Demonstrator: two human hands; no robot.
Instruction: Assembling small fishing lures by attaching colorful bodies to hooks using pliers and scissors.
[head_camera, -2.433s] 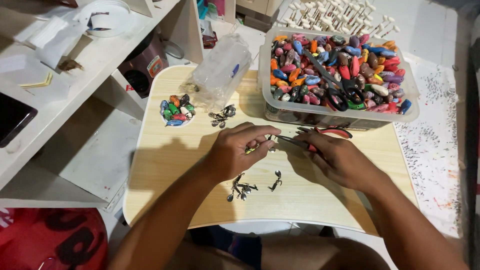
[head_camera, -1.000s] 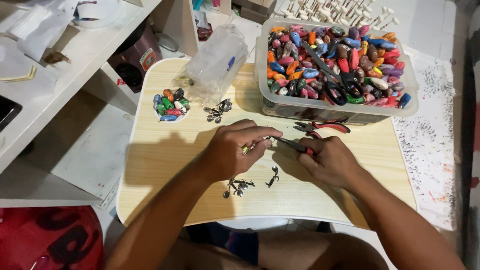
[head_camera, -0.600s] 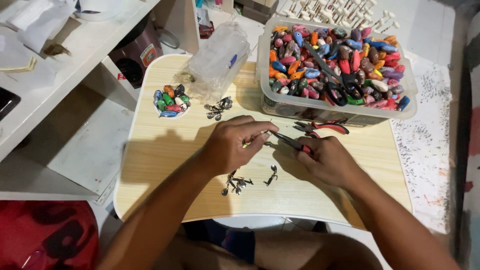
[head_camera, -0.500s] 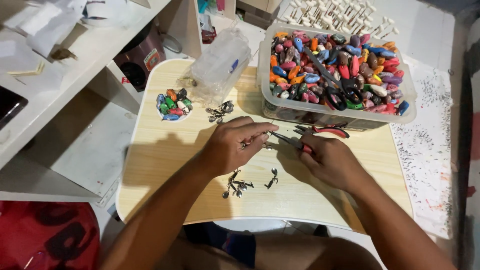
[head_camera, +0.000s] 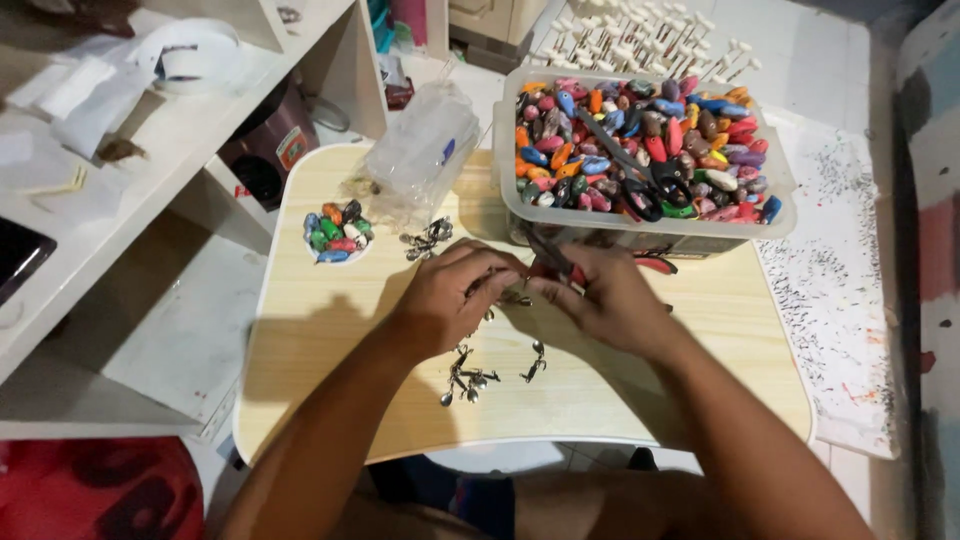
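My left hand (head_camera: 455, 300) pinches a small metal piece (head_camera: 512, 296) over the middle of a light wooden lap table (head_camera: 330, 350). My right hand (head_camera: 610, 300) grips red-handled pliers (head_camera: 560, 268), whose jaws meet that piece between the two hands. Just below my hands lies a small cluster of metal hooks and swivels (head_camera: 470, 378). A second heap of metal bits (head_camera: 428, 238) sits at the back of the table.
A clear plastic tub (head_camera: 640, 232) full of colourful beads, with scissors on top, stands at the back right. A small dish of coloured beads (head_camera: 335, 232) and a crumpled clear bag (head_camera: 425, 150) sit back left. White shelving (head_camera: 120, 200) runs along the left.
Both hands stay together at the table's middle, working the small metal piece with the pliers. The camera view has shifted slightly; nothing on the table has moved.
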